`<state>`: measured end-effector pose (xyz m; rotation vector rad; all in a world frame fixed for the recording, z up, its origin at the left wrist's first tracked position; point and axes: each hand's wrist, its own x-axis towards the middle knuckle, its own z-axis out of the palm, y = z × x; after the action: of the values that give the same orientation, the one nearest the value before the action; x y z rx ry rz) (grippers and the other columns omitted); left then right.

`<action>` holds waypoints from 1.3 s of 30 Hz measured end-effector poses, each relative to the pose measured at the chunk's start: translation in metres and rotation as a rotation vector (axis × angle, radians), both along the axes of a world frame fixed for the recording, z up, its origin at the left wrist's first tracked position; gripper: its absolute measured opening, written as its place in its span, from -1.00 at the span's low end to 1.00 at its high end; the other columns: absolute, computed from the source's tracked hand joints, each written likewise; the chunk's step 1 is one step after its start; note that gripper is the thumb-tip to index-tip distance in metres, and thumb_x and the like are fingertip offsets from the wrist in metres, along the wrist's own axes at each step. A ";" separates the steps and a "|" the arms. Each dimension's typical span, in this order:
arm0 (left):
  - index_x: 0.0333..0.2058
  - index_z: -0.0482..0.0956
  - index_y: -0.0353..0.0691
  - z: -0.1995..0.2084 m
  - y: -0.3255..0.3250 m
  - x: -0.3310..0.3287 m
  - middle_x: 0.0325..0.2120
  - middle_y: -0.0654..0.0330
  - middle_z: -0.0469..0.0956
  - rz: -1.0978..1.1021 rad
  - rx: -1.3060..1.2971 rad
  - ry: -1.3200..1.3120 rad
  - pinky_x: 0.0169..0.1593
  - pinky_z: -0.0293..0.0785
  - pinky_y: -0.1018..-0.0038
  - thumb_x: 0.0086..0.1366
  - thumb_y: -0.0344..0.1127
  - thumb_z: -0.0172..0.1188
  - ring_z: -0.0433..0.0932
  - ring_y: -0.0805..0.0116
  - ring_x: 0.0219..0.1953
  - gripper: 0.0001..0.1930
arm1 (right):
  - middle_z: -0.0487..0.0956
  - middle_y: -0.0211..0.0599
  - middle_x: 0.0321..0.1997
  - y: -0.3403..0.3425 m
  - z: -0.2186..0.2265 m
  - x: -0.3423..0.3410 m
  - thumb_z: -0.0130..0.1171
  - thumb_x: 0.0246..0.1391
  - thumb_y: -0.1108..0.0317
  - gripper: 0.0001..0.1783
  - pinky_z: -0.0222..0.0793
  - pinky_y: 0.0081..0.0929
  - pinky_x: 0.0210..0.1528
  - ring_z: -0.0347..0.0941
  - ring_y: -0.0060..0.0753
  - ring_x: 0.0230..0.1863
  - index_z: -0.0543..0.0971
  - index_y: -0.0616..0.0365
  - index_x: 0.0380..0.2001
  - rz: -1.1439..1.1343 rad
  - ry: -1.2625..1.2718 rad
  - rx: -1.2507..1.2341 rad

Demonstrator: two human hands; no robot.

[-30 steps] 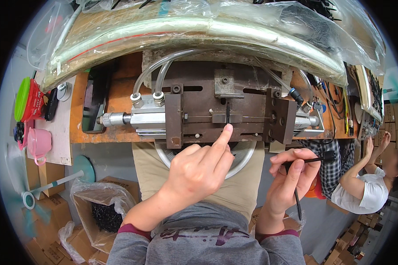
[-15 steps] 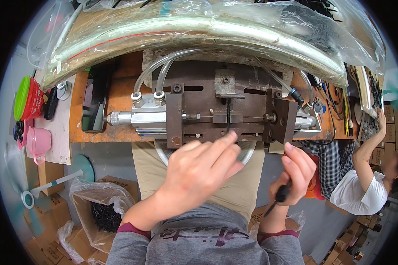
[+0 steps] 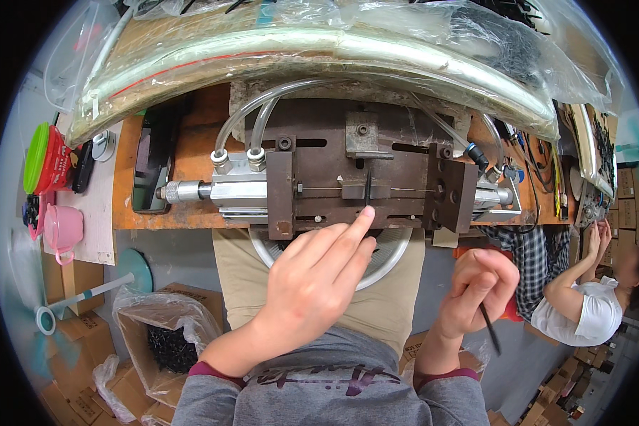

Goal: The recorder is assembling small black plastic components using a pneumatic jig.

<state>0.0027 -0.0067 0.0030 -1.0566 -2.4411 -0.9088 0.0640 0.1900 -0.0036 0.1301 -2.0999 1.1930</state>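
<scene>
A dark metal clamping fixture (image 3: 319,160) sits at the bench edge in front of me. Across its small centre block (image 3: 353,190) lies a thin black stick-like part (image 3: 368,186). My left hand (image 3: 316,270) reaches in with fingers stretched out, its index fingertip at the part's near end; the thumb is hidden. Off to the right, my right hand (image 3: 478,287) is closed around another slim black piece (image 3: 490,330), whose tip sticks out below the fingers. Silver air cylinders (image 3: 239,190) flank the fixture, their thin rods pointing toward the centre block.
Beneath the fixture, a white round basket (image 3: 397,259) rests at my lap. A plastic-lined carton (image 3: 167,348) with black parts stands on the floor at left. Clear hoses (image 3: 238,117) arch behind the cylinders. A pink cup (image 3: 62,226) is far left; a co-worker (image 3: 579,305) sits at right.
Both cylinder rods have drawn back from the centre block. My left index finger has shifted slightly toward me with the black part. My right hand has turned, swinging its black piece to point down-right.
</scene>
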 end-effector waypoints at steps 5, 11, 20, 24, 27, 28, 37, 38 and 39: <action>-0.33 0.62 -0.31 -0.001 0.006 -0.003 -0.04 0.09 0.57 0.065 -0.126 0.005 -0.40 0.42 0.54 -0.09 -0.46 0.34 0.53 0.41 -0.51 -0.74 | 0.29 -0.45 -0.63 -0.017 0.018 0.004 -0.39 0.28 -0.28 -0.28 -0.04 -0.69 -0.57 0.11 -0.68 -0.66 0.38 0.26 -0.18 0.157 -0.274 -0.483; -0.30 0.62 -0.29 0.001 0.004 -0.005 -0.07 0.09 0.59 0.046 -0.132 -0.004 -0.45 0.41 0.56 -0.06 -0.43 0.36 0.52 0.42 -0.56 -0.73 | 0.29 -0.34 -0.54 -0.010 0.023 0.004 -0.50 0.35 -0.15 -0.23 0.03 -0.60 -0.49 0.14 -0.53 -0.59 0.53 0.29 -0.41 0.134 -0.247 -0.329; -0.22 0.62 -0.29 0.020 0.005 0.005 -0.24 0.16 0.62 -0.308 0.332 -0.017 -0.41 0.54 0.54 -0.06 -0.37 0.42 0.64 0.33 -0.35 -0.64 | 0.43 -0.03 0.01 -0.040 0.031 -0.025 -0.47 0.36 -0.05 -0.30 0.32 -0.49 -0.19 0.38 -0.35 -0.15 0.51 0.33 0.01 0.348 -0.303 -0.207; -0.27 0.64 -0.29 0.030 -0.004 0.006 -0.32 0.18 0.61 -0.219 0.437 -0.028 -0.42 0.55 0.54 -0.10 -0.43 0.46 0.61 0.33 -0.43 -0.66 | 0.42 -0.07 0.08 -0.045 0.055 -0.046 -0.29 0.31 -0.07 -0.34 0.31 -0.51 -0.14 0.38 -0.42 -0.10 0.36 0.34 0.13 0.399 -0.374 -0.152; -0.28 0.66 -0.27 0.032 -0.016 0.007 -0.34 0.17 0.57 -0.138 0.458 -0.084 -0.42 0.55 0.53 -0.11 -0.47 0.47 0.59 0.35 -0.39 -0.67 | 0.50 -0.20 -0.04 -0.020 0.078 -0.085 0.03 0.15 0.42 -0.59 0.32 -0.61 -0.22 0.38 -0.54 -0.23 0.40 0.28 0.08 0.276 -0.072 -0.100; -0.28 0.67 -0.27 0.030 -0.020 0.006 -0.34 0.16 0.56 -0.104 0.465 -0.099 -0.42 0.55 0.53 -0.11 -0.48 0.47 0.59 0.35 -0.37 -0.67 | 0.54 -0.30 -0.14 -0.015 0.095 -0.100 0.04 0.18 0.44 -0.71 0.28 -0.66 -0.25 0.37 -0.62 -0.30 0.46 0.26 -0.03 0.129 -0.081 -0.065; -0.31 0.66 -0.30 0.019 -0.021 0.007 -0.03 -0.06 0.51 -0.081 0.310 -0.165 -0.31 0.61 0.52 -0.08 -0.50 0.42 0.61 0.35 -0.27 -0.72 | 0.59 -0.08 -0.15 0.097 0.184 -0.242 0.20 -0.11 0.53 -0.66 0.41 -0.35 -0.05 0.51 -0.19 -0.06 0.55 0.20 -0.16 -0.338 -0.245 0.995; -0.32 0.65 -0.30 0.014 -0.023 0.007 0.01 -0.08 0.49 -0.070 0.270 -0.145 -0.30 0.61 0.51 -0.08 -0.50 0.41 0.61 0.35 -0.26 -0.73 | 0.58 -0.06 -0.10 0.102 0.186 -0.244 0.24 -0.16 0.55 -0.59 0.41 -0.33 0.00 0.50 -0.14 -0.01 0.54 0.20 -0.13 -0.398 -0.437 1.127; -0.33 0.65 -0.30 0.009 -0.024 0.007 0.01 -0.06 0.49 -0.067 0.254 -0.125 -0.29 0.60 0.50 -0.08 -0.49 0.41 0.61 0.33 -0.26 -0.74 | 0.57 -0.04 -0.08 0.113 0.186 -0.248 0.24 -0.21 0.57 -0.53 0.40 -0.30 0.03 0.48 -0.09 0.02 0.52 0.21 -0.09 -0.385 -0.542 1.185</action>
<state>0.0096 -0.0307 0.0121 -1.0219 -2.3180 -1.3029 -0.1844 0.3030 0.1820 -0.0794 -2.8595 -0.3975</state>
